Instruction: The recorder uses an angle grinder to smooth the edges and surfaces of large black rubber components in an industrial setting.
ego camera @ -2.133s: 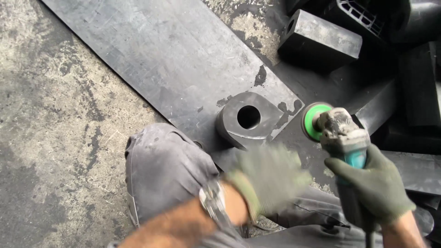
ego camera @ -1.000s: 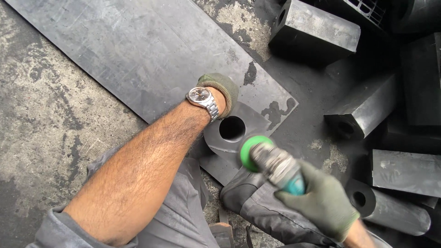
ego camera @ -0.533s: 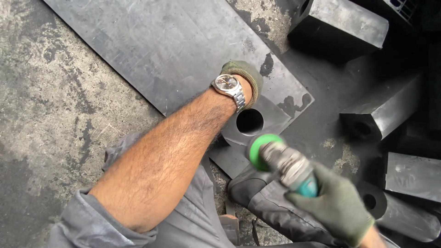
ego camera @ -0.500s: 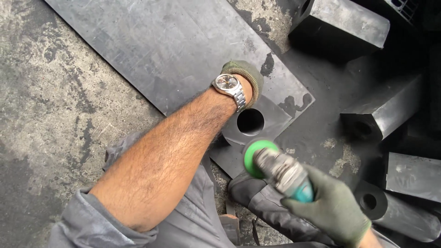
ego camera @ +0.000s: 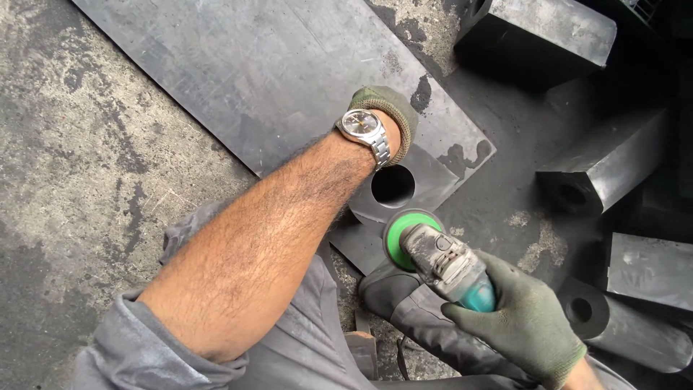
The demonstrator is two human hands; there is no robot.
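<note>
Grinding setup seen from above: right hand [ego camera: 527,325], in a dark green glove, is clenched round the body of an angle grinder [ego camera: 444,263], whose green disc [ego camera: 403,235] sits at the near edge of a dark block with a round hole [ego camera: 395,189]. Left hand [ego camera: 386,108], also gloved, reaches across beyond that block; only the glove cuff and a steel wristwatch [ego camera: 364,130] show, so whether its fingers are closed on the block or merely resting flat cannot be told. The holed block lies on the corner of a large dark sheet [ego camera: 238,72] spread over the concrete floor [ego camera: 65,180], just in front of the person's grey-trousered knee [ego camera: 404,303]. Progress, as a judgement only: disc is positioned at the block's edge, but no sparks or dust plume are visible and no freshly bright surface can be made out, so the work on this piece looks barely begun or not begun. Several similar dark blocks [ego camera: 606,162] and a bored cylinder [ego camera: 621,328] lie near to the right, apparently untouched. Hidden: left fingers, the disc's contact point under the grinder head, the grinder's rear and cable, and the blocks cut off by the frame edge.
</note>
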